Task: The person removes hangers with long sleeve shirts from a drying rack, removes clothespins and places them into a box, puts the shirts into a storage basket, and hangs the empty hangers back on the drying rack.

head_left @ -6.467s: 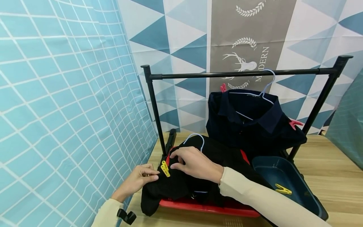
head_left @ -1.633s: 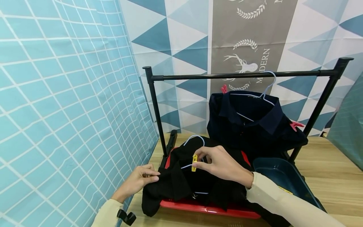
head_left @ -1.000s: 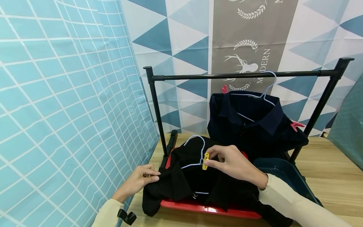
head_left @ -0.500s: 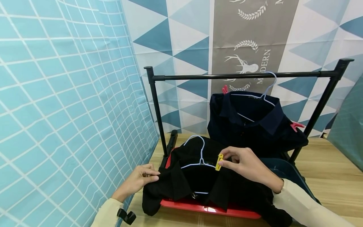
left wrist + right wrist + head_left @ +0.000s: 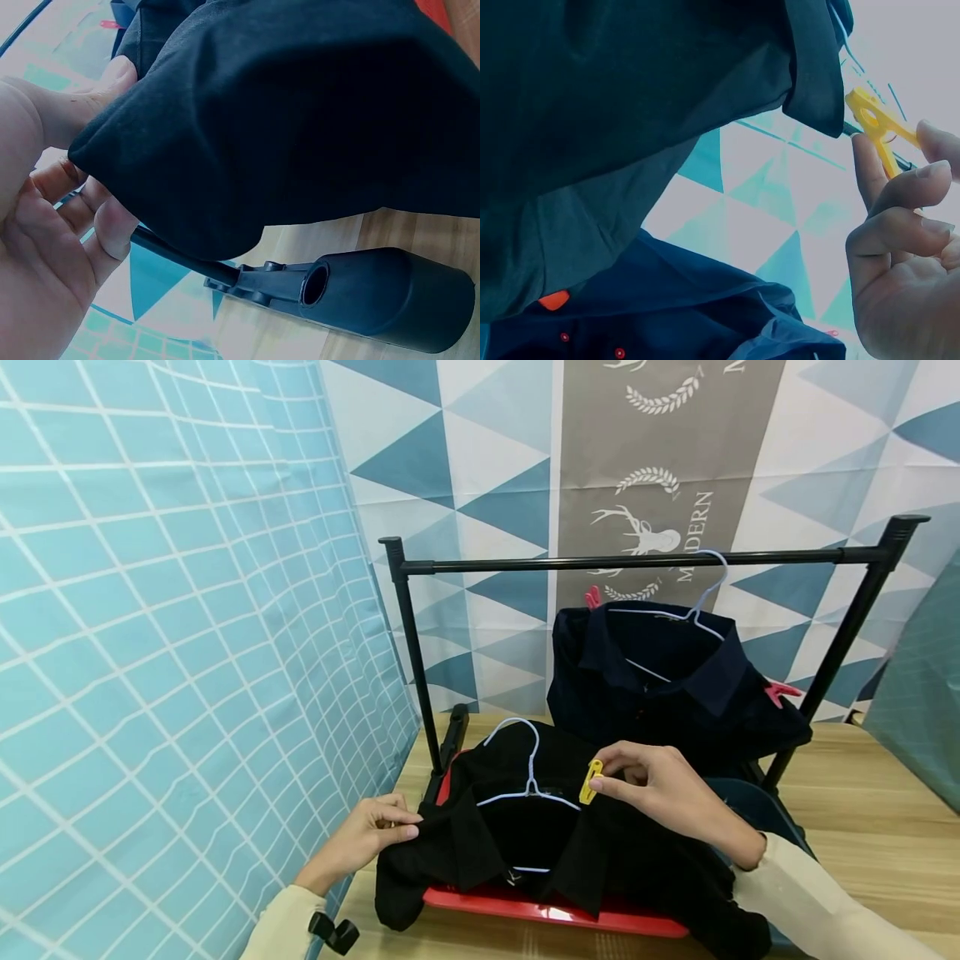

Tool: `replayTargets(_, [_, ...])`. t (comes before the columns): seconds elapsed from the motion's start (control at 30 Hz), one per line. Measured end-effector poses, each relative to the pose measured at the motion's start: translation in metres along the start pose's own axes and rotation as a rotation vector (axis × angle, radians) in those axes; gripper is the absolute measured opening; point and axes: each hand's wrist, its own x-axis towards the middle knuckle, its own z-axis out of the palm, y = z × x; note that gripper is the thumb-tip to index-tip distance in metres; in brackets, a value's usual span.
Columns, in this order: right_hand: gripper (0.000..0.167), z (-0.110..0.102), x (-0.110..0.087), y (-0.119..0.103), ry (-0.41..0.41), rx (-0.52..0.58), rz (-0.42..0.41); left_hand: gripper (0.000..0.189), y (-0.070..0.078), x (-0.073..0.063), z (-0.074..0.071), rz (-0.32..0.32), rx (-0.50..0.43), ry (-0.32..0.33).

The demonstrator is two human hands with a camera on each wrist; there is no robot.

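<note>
A black collared shirt (image 5: pixel 540 835) lies over a red tray (image 5: pixel 555 917), with a pale blue hanger (image 5: pixel 531 768) inside its neck. The left hand (image 5: pixel 367 837) pinches the shirt's left shoulder edge; in the left wrist view, the thumb is above the cloth and the fingers below. My right hand (image 5: pixel 660 785) holds a yellow clothespin (image 5: pixel 590 782) between thumb and fingers, over the right side of the collar. The right wrist view shows this clothespin (image 5: pixel 881 124) apart from the cloth.
Behind, a black rack (image 5: pixel 622 562) carries a navy shirt (image 5: pixel 660 702) on a hanger, with pink clothespins (image 5: pixel 780 692) at its shoulders. A dark blue-green tray (image 5: pixel 757 802) is partly hidden by the right arm. A grid-patterned sheet (image 5: pixel 187 652) hangs close at left.
Earlier a yellow clothespin was at the shirt's left shoulder; none shows there now. The right hand has moved rightward across the neckline with a yellow clothespin. The left hand has kept its place.
</note>
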Motion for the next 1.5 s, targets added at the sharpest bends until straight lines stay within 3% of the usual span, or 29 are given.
replayTargets(0.87, [0.028,-0.018,-0.019,0.024,0.044,0.043,0.152,0.019,-0.005,0.002,0.001,0.011,0.001,0.003])
replayTargets(1.27, [0.03,-0.021,-0.022,0.035,0.054,0.013,0.152,0.019,-0.005,0.002,0.0,0.017,0.004,0.006])
replayTargets(1.5, [0.031,-0.023,-0.028,0.041,0.041,0.01,0.197,0.019,-0.005,0.002,0.0,0.011,0.008,0.004])
